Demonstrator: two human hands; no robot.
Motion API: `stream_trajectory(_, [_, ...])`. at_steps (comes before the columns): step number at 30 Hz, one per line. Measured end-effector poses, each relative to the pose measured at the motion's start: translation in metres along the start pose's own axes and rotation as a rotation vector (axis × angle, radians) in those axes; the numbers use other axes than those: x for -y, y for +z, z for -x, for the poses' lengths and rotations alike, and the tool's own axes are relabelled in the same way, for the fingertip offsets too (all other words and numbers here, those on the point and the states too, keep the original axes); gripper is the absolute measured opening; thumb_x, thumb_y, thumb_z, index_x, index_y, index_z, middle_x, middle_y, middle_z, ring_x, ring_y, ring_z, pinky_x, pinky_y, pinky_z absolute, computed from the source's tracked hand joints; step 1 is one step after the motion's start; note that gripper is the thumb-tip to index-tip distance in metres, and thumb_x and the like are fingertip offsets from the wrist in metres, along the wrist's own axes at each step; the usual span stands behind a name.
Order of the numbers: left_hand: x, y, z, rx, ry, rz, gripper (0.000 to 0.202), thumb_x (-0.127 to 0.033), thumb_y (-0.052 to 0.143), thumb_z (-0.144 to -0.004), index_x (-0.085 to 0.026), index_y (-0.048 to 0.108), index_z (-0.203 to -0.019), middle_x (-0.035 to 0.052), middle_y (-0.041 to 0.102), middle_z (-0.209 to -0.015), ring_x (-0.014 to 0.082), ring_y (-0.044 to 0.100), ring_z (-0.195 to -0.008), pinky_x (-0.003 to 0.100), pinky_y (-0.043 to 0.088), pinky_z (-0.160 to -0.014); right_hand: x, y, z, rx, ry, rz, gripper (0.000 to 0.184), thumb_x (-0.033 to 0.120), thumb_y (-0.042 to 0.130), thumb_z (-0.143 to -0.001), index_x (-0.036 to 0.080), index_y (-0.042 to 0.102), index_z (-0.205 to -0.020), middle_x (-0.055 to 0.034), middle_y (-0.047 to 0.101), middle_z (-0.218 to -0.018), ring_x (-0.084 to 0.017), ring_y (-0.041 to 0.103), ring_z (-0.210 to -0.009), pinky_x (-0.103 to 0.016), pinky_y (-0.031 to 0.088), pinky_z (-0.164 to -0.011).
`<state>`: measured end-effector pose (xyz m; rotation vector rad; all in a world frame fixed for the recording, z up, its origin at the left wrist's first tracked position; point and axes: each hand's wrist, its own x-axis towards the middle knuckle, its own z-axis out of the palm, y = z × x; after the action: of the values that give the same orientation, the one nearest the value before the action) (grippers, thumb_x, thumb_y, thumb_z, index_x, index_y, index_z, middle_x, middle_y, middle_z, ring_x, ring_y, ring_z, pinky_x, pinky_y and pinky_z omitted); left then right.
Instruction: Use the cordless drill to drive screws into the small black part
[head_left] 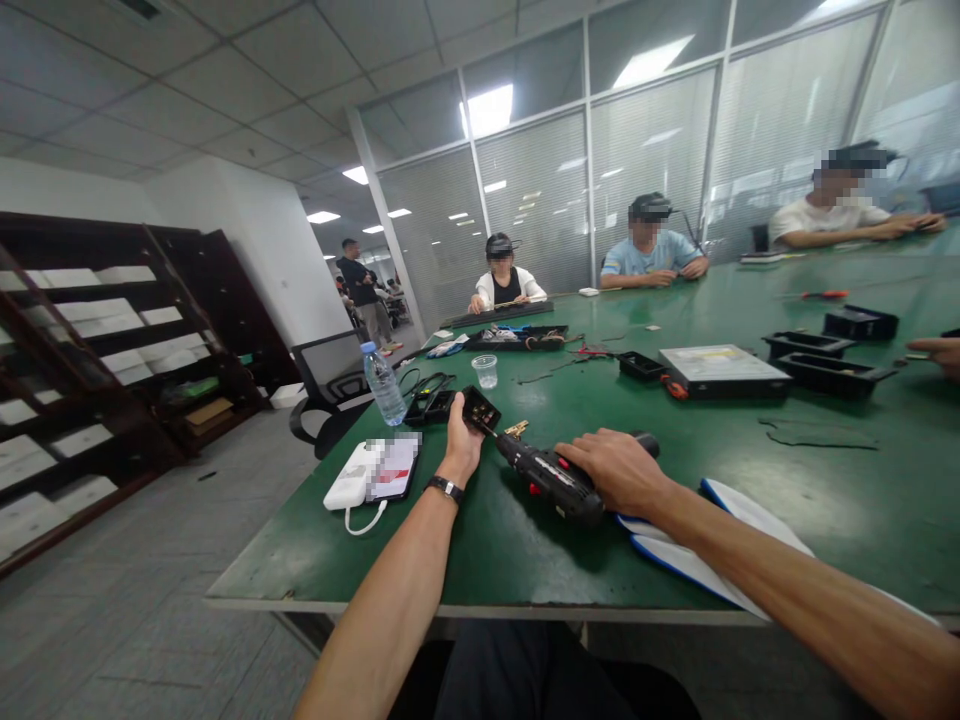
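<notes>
My left hand (460, 440) is closed on a small black part (480, 408), holding it up off the green table (787, 480). My right hand (619, 468) is wrapped round a black electric screwdriver (551, 477) with red markings. The tool's tip points left at the small part, and a small brass piece (516, 429) sits just behind the tip. A watch is on my left wrist. My right forearm rests over white and blue sheets (679, 555).
A white power bank (351, 480) with a phone (393, 468), a water bottle (382, 382), a plastic cup (486, 370), black trays (825, 370) and a flat boxed device (721, 368) lie about. Three people sit at the far side. Dark shelving (97, 360) stands at left.
</notes>
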<state>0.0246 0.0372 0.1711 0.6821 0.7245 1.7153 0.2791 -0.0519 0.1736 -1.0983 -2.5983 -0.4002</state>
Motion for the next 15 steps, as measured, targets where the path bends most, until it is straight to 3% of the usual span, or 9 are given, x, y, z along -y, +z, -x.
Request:
stream_trajectory(8, [-0.0019,-0.0029,0.0012,-0.001,-0.061,-0.132,0.053,-0.062,0.06,-0.081,-0.02,0.064,-0.112,0.0087,0.069,-0.108,0.0214,0.066,-0.088,0.04,0.054,-0.081,-0.0018,0.0048,0.0,0.0,0.0,0.004,0.038,0.024,0.058,-0.08,0.021,0.059,-0.119,-0.0068,0.069,-0.095,-0.023,0.062,-0.086,-0.034,0.034,-0.074])
stream_trajectory(15, [0.0009,-0.007,-0.0011,0.057,0.007,-0.282,0.062,-0.071,0.054,-0.08,-0.02,0.064,-0.114,0.0083,0.069,-0.105,0.0209,0.065,-0.09,0.032,0.053,-0.073,-0.0023,0.0061,-0.0001,-0.013,-0.006,-0.003,0.037,0.022,0.056,-0.082,0.02,0.06,-0.119,-0.0078,0.07,-0.097,-0.023,0.063,-0.087,-0.034,0.037,-0.076])
